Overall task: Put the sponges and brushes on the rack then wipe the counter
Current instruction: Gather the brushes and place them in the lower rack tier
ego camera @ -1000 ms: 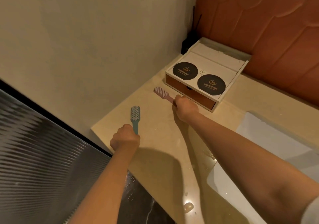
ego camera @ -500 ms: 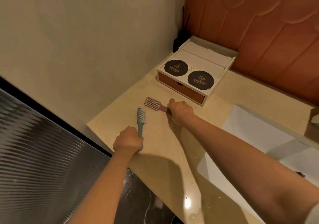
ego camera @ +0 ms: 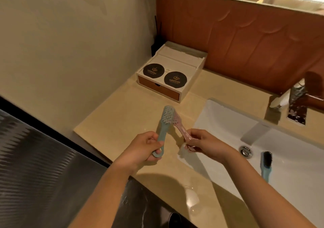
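Observation:
My left hand [ego camera: 143, 148] grips the handle of a light blue brush [ego camera: 165, 122], whose pale bristles point up and away. My right hand [ego camera: 204, 142] pinches the handle end of a pink brush [ego camera: 180, 127]. Both brushes are lifted above the beige counter [ego camera: 122, 115], and their heads meet just in front of my hands. A third brush [ego camera: 266, 164], blue with dark bristles, lies inside the white sink [ego camera: 228, 122] near the drain. No rack or sponge is in view.
A white box [ego camera: 168, 76] with an orange drawer and two black round coasters sits in the back left corner. A chrome tap [ego camera: 291, 98] stands behind the sink. Water drops lie on the counter's front edge. A dark glass panel drops off at the left.
Both hands have lifted their brushes off the counter and drawn them back toward me, bringing the two brush heads together. The view has shifted right, showing the sink and tap.

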The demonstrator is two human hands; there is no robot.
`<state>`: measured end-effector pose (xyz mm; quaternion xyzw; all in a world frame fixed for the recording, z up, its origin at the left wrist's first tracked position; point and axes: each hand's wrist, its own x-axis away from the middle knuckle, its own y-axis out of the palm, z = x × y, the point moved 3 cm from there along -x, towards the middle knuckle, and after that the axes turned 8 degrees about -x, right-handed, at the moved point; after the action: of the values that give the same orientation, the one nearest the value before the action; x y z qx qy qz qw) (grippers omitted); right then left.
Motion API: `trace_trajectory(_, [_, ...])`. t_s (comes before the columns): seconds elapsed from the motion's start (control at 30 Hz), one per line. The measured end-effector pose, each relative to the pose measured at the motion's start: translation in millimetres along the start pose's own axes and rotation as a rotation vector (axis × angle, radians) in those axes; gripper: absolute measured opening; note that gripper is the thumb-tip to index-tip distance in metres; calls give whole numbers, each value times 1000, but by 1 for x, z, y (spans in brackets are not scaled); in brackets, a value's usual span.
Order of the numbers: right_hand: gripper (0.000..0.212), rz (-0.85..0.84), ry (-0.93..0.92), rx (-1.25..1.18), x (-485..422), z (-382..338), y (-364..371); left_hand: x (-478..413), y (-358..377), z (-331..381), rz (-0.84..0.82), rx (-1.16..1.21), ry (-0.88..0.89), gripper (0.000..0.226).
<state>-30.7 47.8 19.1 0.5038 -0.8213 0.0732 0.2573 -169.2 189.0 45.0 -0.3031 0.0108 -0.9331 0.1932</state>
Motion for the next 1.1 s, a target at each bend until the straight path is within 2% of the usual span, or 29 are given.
trace_trajectory(0.13, [24, 44, -41, -284, 47, 22, -22, 4, 41, 8, -175, 178, -39, 22])
trace_trajectory(0.23, [33, 105, -81, -440, 70, 31, -32, 3, 61, 18, -283, 309, -70, 23])
trace_trajectory(0.4, [27, 243, -108, -642, 105, 42, -54, -1, 106, 31, -333, 349, -64, 21])
trace_trajectory(0.57, [24, 359, -164, -738, 137, 54, -73, -1, 147, 35, -403, 268, -46, 24])
trace_trajectory(0.63, [26, 385, -183, -761, 150, 61, -80, 0, 163, 37, -427, 178, -41, 27])
trace_trajectory(0.77, [26, 405, -281, -1010, 180, 67, -92, 9, 197, 45, -523, 17, 8, 29])
trace_trajectory(0.9, [24, 513, -323, -1061, 215, 78, -110, 14, 237, 54, -534, -189, 64, 31])
trace_trajectory(1.1, [31, 644, -337, -1045, 259, 104, -139, 18, 290, 63, -496, -147, 147, 17])
